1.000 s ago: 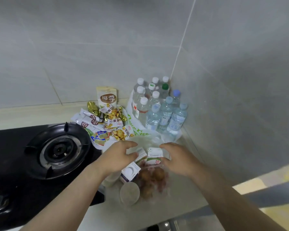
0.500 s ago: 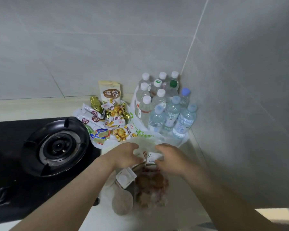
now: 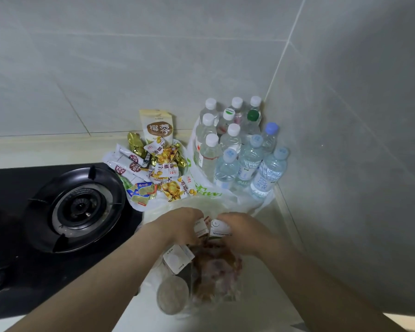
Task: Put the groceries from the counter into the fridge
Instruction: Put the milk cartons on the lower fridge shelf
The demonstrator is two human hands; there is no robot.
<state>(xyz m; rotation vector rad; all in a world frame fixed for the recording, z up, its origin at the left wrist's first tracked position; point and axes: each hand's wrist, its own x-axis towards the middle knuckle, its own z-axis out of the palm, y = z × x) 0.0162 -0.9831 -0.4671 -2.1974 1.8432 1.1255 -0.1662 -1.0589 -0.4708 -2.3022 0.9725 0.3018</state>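
On the pale counter lies a clear plastic bag of reddish-brown food with small white cartons in and beside it. My left hand grips one small carton at the bag's top. My right hand grips another white carton next to it. A third carton lies below my left hand, and a round lidded cup sits nearer me. The fridge is out of view.
Several water bottles stand in the wall corner on a white plastic bag. A heap of snack packets lies left of them. A black gas hob fills the left side. Tiled walls close the back and right.
Both hands have drawn closer together over the bag's top and now hold the small cartons. The view has shifted slightly nearer the counter.
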